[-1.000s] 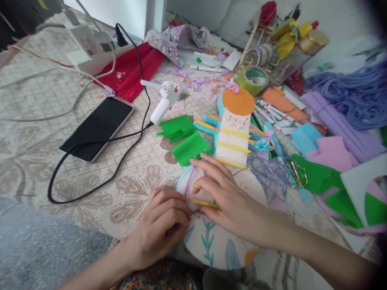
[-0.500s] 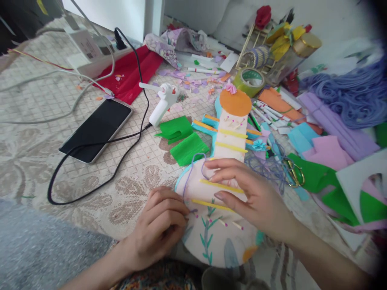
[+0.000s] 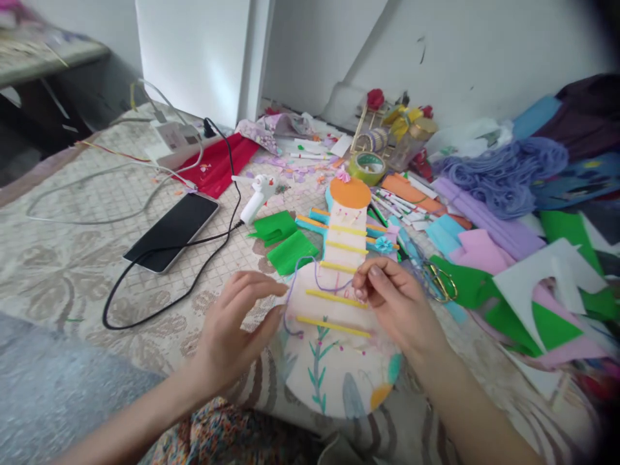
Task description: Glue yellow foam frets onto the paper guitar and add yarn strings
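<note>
A cardboard toy guitar lies in front of me, its body painted with leaves and crossed by yellow strips. Its head is an orange oval, and small pink-tipped sticks stand on neck and body. From one stick at the body's lower left, a purple yarn loops upward and across to the right. My right hand pinches that yarn above the body's right side. Fingers apart, my left hand is at the body's left edge, beside the yarn; whether it touches the yarn is unclear.
Left of the guitar are green crepe paper pieces, a white glue gun with a black cord, and a phone. Rightward lie scissors, paper scraps and purple yarn bundles. Green tape sits behind.
My right hand has closed from spread fingers to a pinch on the yarn. My left hand has opened and moved off the lower-left stick. The view has tilted up.
</note>
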The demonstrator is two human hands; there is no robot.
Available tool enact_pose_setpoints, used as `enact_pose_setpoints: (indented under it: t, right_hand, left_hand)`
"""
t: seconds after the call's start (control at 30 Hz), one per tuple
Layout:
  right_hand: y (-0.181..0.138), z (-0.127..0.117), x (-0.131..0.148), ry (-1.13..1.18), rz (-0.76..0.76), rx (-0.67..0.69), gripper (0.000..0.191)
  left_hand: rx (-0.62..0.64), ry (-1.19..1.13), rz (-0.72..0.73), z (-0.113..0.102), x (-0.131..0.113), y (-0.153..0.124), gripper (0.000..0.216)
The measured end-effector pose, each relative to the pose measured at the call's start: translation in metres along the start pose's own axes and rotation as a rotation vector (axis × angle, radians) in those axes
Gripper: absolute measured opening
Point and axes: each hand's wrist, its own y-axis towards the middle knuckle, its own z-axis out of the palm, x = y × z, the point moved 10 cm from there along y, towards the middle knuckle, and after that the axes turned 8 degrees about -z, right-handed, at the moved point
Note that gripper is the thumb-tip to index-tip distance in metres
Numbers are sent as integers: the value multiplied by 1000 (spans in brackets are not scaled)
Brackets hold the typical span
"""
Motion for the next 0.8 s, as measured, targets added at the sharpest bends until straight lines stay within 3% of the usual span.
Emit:
enact_pose_setpoints:
  t: [0.1, 0.2, 0.3, 0.4, 0.5, 0.67, 0.8]
  right_hand:
    - [-1, 7, 3, -16, -10, -5, 12]
    - [-5, 15, 6, -95, -43, -1, 13]
    - [-8, 22, 13, -225, -117, 32, 16]
    - [-12, 27, 25, -346, -234, 53, 17]
    - [-13, 29, 30, -290, -290, 67, 22]
    - [-10, 21, 22, -4, -188, 10, 30]
    - [-9, 17, 20, 35, -184, 8, 29]
  left_hand:
    - [41, 69, 49, 9, -15, 26, 15]
    - [73, 105, 97, 28, -27, 44, 20]
    - [116, 113, 106, 45, -33, 52, 11]
    - [134, 39, 78, 48, -34, 54, 13]
    - [154, -130, -23, 42, -23, 54, 15]
    - [201, -425, -321, 44, 16, 53, 28]
    - [185, -473, -383, 47, 19, 59, 31]
